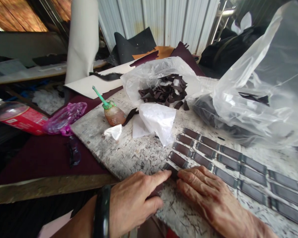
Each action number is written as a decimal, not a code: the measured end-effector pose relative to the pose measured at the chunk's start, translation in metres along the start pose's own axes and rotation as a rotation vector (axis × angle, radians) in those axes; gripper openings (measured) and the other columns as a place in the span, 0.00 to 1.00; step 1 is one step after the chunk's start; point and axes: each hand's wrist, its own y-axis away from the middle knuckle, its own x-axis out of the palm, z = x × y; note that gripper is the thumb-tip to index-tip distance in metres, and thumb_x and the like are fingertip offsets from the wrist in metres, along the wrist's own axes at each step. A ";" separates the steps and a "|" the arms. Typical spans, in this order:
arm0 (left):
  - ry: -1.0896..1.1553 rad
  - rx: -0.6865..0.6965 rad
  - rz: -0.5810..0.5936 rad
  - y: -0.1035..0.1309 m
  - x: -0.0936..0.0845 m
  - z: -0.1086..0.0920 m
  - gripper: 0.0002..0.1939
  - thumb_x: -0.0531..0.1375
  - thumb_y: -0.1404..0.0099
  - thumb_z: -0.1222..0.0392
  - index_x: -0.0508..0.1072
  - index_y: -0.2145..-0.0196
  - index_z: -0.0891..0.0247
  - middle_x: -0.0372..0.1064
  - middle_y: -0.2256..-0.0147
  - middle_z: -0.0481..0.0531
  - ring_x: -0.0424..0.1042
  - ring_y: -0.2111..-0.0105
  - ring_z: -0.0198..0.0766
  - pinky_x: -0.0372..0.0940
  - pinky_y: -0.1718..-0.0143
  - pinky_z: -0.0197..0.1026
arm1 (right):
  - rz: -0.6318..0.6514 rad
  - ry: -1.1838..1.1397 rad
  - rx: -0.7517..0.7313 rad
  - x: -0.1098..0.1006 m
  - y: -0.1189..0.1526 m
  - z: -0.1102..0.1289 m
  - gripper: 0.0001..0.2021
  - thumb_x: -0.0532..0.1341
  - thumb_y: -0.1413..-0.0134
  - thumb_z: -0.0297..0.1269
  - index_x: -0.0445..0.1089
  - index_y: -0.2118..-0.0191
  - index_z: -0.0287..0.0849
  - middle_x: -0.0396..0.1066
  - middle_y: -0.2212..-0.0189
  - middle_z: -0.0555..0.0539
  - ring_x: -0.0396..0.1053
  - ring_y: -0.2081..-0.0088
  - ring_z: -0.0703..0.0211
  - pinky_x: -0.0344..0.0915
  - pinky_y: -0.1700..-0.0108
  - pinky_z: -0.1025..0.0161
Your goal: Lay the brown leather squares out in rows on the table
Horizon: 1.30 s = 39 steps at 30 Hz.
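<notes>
A small dark brown leather-like strip (171,169) lies at the near left end of the rows on the worktop. My left hand (135,198) touches its left end with an outstretched index finger; the thumb is apart and the other fingers are partly hidden. Flat on the board beside it rests my right hand (211,195), its fingertips over the strip's right end, hiding part of it. Several similar pieces with dark edges, such as one brown piece (178,159), lie in slanting rows beyond and to the right of my hands.
A clear bag (131,81) holds dark scraps. Nearer are a brown pot with a green nozzle (115,115) and white sheeting (157,120). A large plastic bag (238,89) stands right. A red-labelled bottle (22,117) lies left, beyond the board's edge (95,155).
</notes>
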 end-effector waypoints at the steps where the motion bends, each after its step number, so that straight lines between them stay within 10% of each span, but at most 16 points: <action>1: 0.049 -0.002 0.018 -0.002 -0.001 0.002 0.28 0.55 0.44 0.65 0.66 0.45 0.55 0.75 0.65 0.52 0.75 0.65 0.46 0.67 0.62 0.42 | 0.013 0.007 0.032 0.001 -0.001 0.002 0.16 0.46 0.37 0.27 0.72 0.60 0.39 0.75 0.60 0.44 0.70 0.58 0.54 0.65 0.55 0.54; 6: 0.398 -0.131 0.210 -0.008 -0.005 0.013 0.28 0.55 0.40 0.58 0.61 0.42 0.52 0.63 0.81 0.41 0.64 0.88 0.32 0.54 0.92 0.28 | 0.091 -0.014 0.160 -0.002 -0.005 0.004 0.12 0.54 0.43 0.23 0.72 0.65 0.44 0.74 0.61 0.49 0.65 0.53 0.50 0.60 0.54 0.53; 10: 0.581 -0.051 0.089 0.003 0.003 0.014 0.24 0.57 0.39 0.57 0.63 0.44 0.53 0.64 0.79 0.43 0.67 0.85 0.32 0.54 0.91 0.25 | 0.064 -0.118 0.176 -0.012 -0.004 0.005 0.12 0.52 0.41 0.25 0.71 0.59 0.42 0.73 0.61 0.46 0.66 0.56 0.51 0.62 0.56 0.54; 14: 0.776 -0.010 -0.027 0.020 0.019 0.000 0.21 0.56 0.36 0.56 0.63 0.45 0.56 0.64 0.80 0.43 0.66 0.85 0.30 0.53 0.91 0.24 | 0.025 -0.499 0.503 -0.021 -0.004 0.025 0.09 0.56 0.40 0.38 0.69 0.56 0.44 0.73 0.65 0.48 0.70 0.66 0.58 0.66 0.65 0.63; 21: 0.919 -0.077 0.081 0.028 0.053 -0.011 0.26 0.54 0.36 0.46 0.57 0.43 0.56 0.67 0.78 0.45 0.67 0.85 0.31 0.53 0.92 0.24 | 0.095 -1.179 0.851 -0.014 0.008 0.055 0.08 0.61 0.46 0.39 0.70 0.66 0.40 0.74 0.75 0.50 0.69 0.74 0.61 0.64 0.71 0.67; 25: 0.967 -0.029 0.183 0.015 0.062 -0.007 0.29 0.53 0.37 0.41 0.57 0.45 0.59 0.66 0.80 0.45 0.67 0.85 0.32 0.54 0.92 0.24 | 0.065 -1.169 0.892 -0.012 0.021 0.050 0.08 0.60 0.46 0.39 0.72 0.66 0.40 0.74 0.73 0.50 0.69 0.73 0.61 0.65 0.71 0.68; 34: 0.820 0.005 0.027 -0.005 0.054 -0.022 0.22 0.53 0.37 0.43 0.64 0.54 0.62 0.62 0.82 0.43 0.63 0.87 0.30 0.50 0.93 0.24 | -0.110 -1.366 1.014 -0.007 0.030 0.040 0.12 0.63 0.48 0.45 0.70 0.65 0.41 0.74 0.71 0.48 0.71 0.70 0.60 0.67 0.68 0.66; 39: 0.786 -0.055 -0.051 -0.002 0.039 -0.013 0.20 0.54 0.37 0.43 0.63 0.54 0.59 0.68 0.71 0.47 0.67 0.85 0.29 0.51 0.92 0.24 | -0.243 -0.807 0.988 -0.021 0.047 0.011 0.09 0.63 0.47 0.43 0.69 0.69 0.44 0.69 0.77 0.52 0.66 0.76 0.63 0.62 0.75 0.69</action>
